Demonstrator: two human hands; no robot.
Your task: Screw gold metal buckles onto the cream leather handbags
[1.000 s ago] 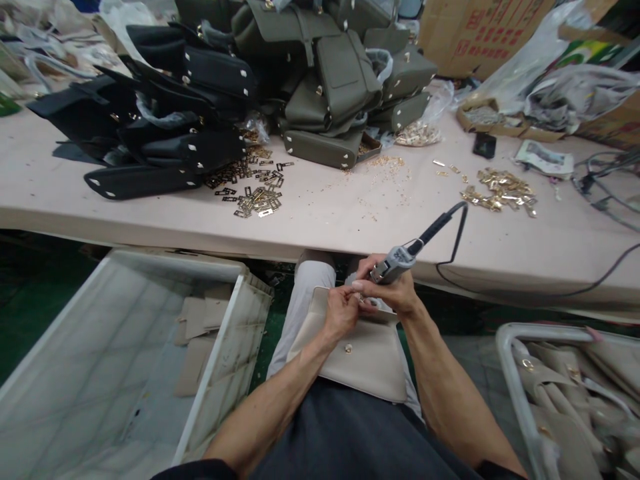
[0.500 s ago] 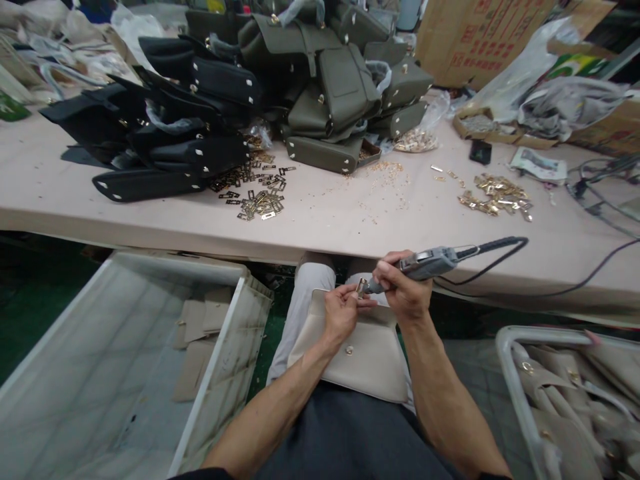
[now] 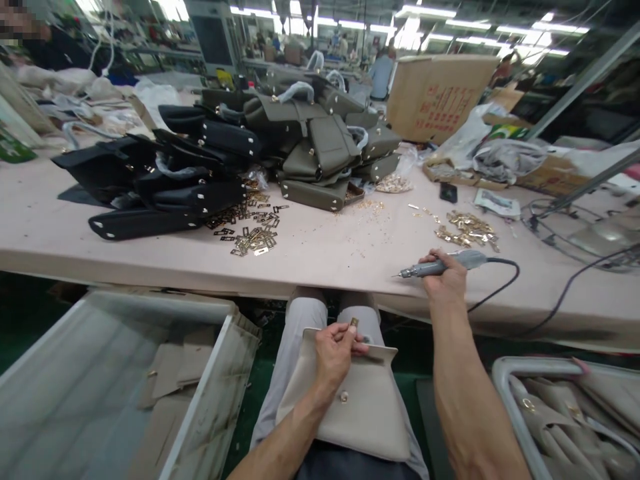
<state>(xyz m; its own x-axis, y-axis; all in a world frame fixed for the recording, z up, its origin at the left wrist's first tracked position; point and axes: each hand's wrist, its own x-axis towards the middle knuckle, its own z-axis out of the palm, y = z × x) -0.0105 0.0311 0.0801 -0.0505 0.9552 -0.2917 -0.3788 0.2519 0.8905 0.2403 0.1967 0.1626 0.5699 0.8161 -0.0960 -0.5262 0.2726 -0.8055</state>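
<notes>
Across my lap lies a beige bag flap panel point(image 3: 367, 407) with a small metal stud point(image 3: 344, 397) in it. My left hand point(image 3: 336, 353) is closed at the panel's far edge, pinching a small gold metal plate point(image 3: 354, 323) between thumb and finger. My right hand point(image 3: 447, 273) wraps around a grey electric screwdriver point(image 3: 430, 268) over the table's front edge, its bit pointing left and its cable trailing off to the right. The bit is apart from the panel and the metal plate.
Black bags point(image 3: 170, 193) and olive bags point(image 3: 325, 147) are piled on the table point(image 3: 320, 267). Loose metal plates point(image 3: 255, 240) and gold fittings point(image 3: 470, 230) lie before them. A white bin point(image 3: 210, 393) with beige pieces stands left; a tub point(image 3: 505, 400) of beige bags stands right.
My right hand has drawn the screwdriver away from the metal plate, out to the right above the table edge. My left hand stays at the panel's edge. The view has tilted up.
</notes>
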